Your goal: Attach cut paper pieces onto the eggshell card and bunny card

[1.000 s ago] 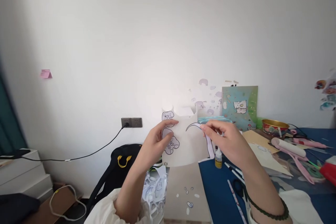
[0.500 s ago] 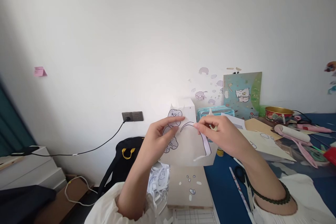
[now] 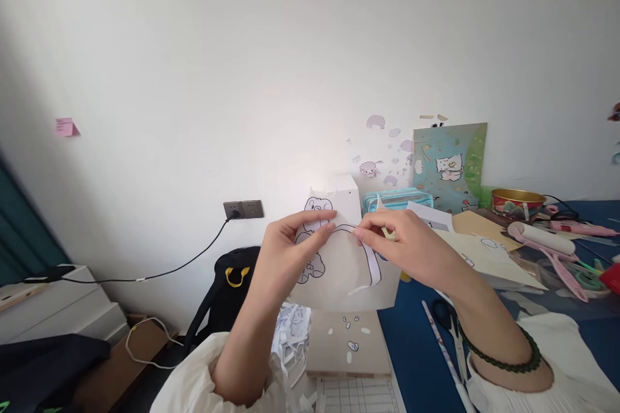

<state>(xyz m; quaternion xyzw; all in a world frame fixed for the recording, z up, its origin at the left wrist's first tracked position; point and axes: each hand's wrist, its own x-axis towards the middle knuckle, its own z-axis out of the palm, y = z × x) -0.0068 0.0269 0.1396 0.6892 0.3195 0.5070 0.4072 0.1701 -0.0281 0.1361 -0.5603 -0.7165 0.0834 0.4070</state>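
Between both hands, a narrow white paper cut-out strip (image 3: pixel 374 264) with a black outline arches and hangs down at its right side. My right hand (image 3: pixel 394 235) pinches its upper part between thumb and fingers. My left hand (image 3: pixel 290 245) has its thumb and forefinger close together at the strip's left end. Behind the hands is a pale sheet (image 3: pixel 339 290) bearing outlined bear cut-outs (image 3: pixel 314 266), partly covered by my left fingers. Below it lies a grey-beige board (image 3: pixel 334 352) with small oval pieces on it.
Scissors (image 3: pixel 453 329) and a patterned pen-like stick (image 3: pixel 443 352) lie on the blue table right of the board. Shredded paper strips (image 3: pixel 293 329) are left of it. A pink lint roller (image 3: pixel 547 248), a round tin (image 3: pixel 517 203) and a blue-striped case (image 3: pixel 400 199) stand farther back.
My left thumb and forefinger have come to the strip's left end, which hung free before. My right hand has shifted slightly left with the strip.
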